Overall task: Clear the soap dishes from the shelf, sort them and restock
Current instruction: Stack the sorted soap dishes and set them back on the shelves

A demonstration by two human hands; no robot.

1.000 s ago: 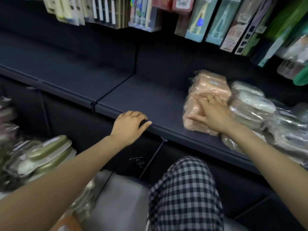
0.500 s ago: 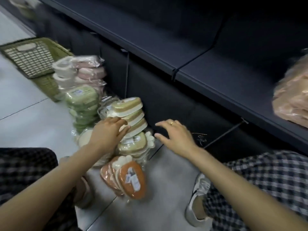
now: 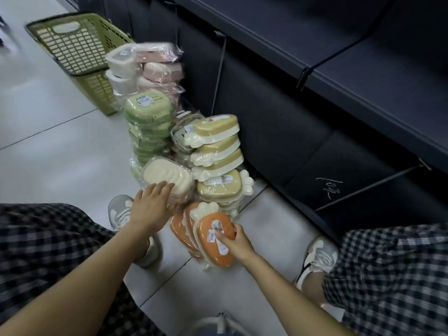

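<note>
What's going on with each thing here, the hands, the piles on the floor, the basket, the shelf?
Left hand: open, fingers resting on the cream dish.
Right hand: gripping the front orange dish.
Cream dish: wrapped, lying tilted.
Orange dishes: standing on edge, leaning together.
Tan dishes: stacked, leaning.
Green dishes: stacked.
Pink dishes: stacked, wrapped.
Green basket: tipped on its side.
Shelf: bare where visible.

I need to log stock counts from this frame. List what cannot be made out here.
- Head view: print on the sticker of the orange soap dish is too small, and the right hand gripping it covers part.
- Green stack: wrap and blur merge the lower dishes.
- Cream dish: near end lies under the left hand.
- Green basket: its inside is out of sight.
</note>
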